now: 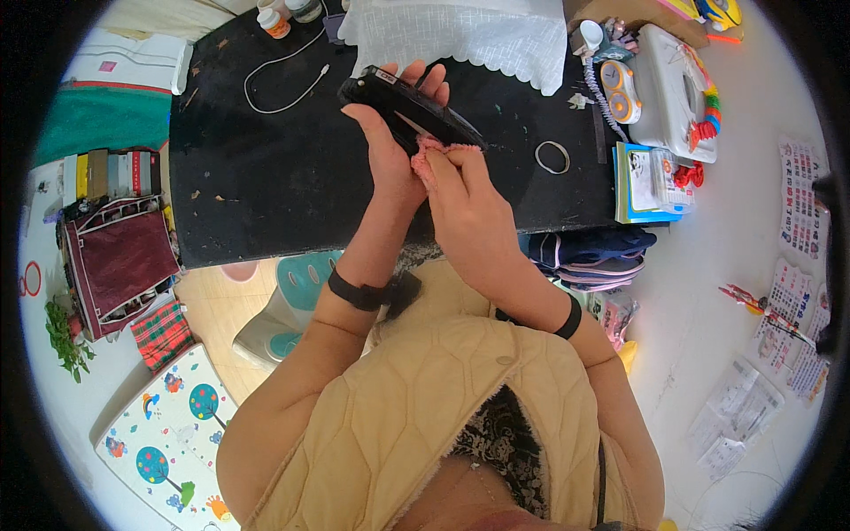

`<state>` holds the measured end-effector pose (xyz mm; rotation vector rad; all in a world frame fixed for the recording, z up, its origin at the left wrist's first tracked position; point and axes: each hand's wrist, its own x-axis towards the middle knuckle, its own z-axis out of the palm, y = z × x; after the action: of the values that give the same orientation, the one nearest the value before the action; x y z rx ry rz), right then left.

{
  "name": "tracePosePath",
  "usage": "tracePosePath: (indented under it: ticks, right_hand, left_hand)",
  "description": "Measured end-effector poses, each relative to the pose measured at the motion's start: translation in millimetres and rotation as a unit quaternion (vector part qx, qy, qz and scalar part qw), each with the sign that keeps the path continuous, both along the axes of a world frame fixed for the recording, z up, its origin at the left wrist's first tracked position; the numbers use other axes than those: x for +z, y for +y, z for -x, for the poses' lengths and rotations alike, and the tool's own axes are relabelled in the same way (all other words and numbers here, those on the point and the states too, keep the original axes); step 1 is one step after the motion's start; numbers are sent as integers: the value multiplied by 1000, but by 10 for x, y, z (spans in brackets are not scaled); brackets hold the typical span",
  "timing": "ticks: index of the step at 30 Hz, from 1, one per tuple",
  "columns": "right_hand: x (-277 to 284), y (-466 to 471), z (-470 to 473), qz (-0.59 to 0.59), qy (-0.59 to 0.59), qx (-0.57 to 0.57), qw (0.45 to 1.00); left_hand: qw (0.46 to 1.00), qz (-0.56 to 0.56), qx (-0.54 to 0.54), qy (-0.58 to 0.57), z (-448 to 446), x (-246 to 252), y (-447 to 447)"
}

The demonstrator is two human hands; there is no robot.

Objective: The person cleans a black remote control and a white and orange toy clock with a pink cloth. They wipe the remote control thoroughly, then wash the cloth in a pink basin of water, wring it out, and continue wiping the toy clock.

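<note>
My left hand (pixel 392 143) holds a long black plastic object (pixel 415 106) tilted above the black table. It has a dark, glossy side and a small pale label near its upper end; its exact kind is unclear. The left thumb lies along one side, and fingertips show behind the far side. Between the fingers of my right hand (pixel 468 206) is a bunched pink fluffy cloth (pixel 428 159), pressed against the lower end of the black object. Part of the cloth is hidden by those fingers.
Beyond my hands, a white scalloped cloth (pixel 458 40) covers part of the black table (pixel 265 186). A white cable (pixel 249 86) curls at left. On the right are a pale ring (pixel 552 158), books (pixel 627 189), an orange-and-white toy (pixel 621 93) and a white case (pixel 664 99).
</note>
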<state>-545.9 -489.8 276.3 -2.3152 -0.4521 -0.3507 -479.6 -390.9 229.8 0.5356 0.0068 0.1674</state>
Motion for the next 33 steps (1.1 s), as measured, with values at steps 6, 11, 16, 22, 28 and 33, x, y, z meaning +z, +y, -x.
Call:
tracePosePath:
  ticks: [6, 11, 16, 22, 28, 33]
  right_hand:
    - [153, 171, -189, -75, -61, 26, 995]
    - [297, 94, -47, 13, 97, 14, 995]
    - [134, 150, -194, -138, 67, 49, 987]
    - [77, -17, -154, 49, 49, 15, 997]
    - [-35, 86, -219, -61, 54, 31, 996]
    - [130, 274, -261, -76, 57, 83, 992]
  left_hand:
    - [996, -25, 2, -84, -22, -125, 40]
    - [997, -72, 23, -26, -8, -162, 116]
    - [1000, -18, 2, 17, 49, -126, 105]
    - [998, 59, 2, 13, -25, -33, 257]
    - [996, 86, 10, 29, -30, -29, 244]
    - [986, 158, -46, -12, -52, -111, 251]
